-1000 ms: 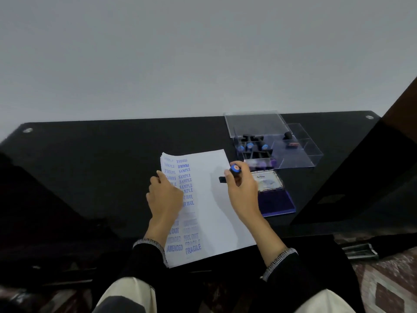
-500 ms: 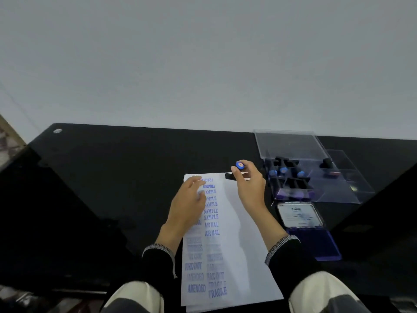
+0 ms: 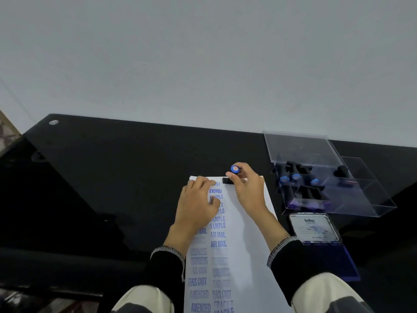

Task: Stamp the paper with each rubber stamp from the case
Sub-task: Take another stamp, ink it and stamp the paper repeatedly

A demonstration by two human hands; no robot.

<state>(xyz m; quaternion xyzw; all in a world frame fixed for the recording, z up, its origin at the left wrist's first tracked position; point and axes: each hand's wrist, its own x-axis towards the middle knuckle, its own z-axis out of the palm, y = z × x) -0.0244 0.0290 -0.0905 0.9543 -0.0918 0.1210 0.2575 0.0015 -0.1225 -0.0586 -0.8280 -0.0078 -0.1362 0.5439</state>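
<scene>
Table point(image 3: 112, 177): glossy black top, filling the lower half of the frame, with a round metal fitting point(image 3: 53, 122) at its upper-left corner. Lying directly on it: a white paper point(image 3: 248, 256), lower centre, printed with columns of blue stamp marks; a clear plastic case point(image 3: 361, 199), right of centre, lid open, holding black stamps with blue caps; an open ink pad point(image 3: 334, 263), lower right, just below the case.

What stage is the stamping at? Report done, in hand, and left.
Done: the paper already carries two columns of blue prints: SAMPLE, AIR MAIL, FAX OUT, AMENDED, FRAGILE. In hand: the right hand holds a blue-topped stamp at the sheet's top edge while the left hand steadies the page. Left: several stamps still sit in the clear case.
</scene>
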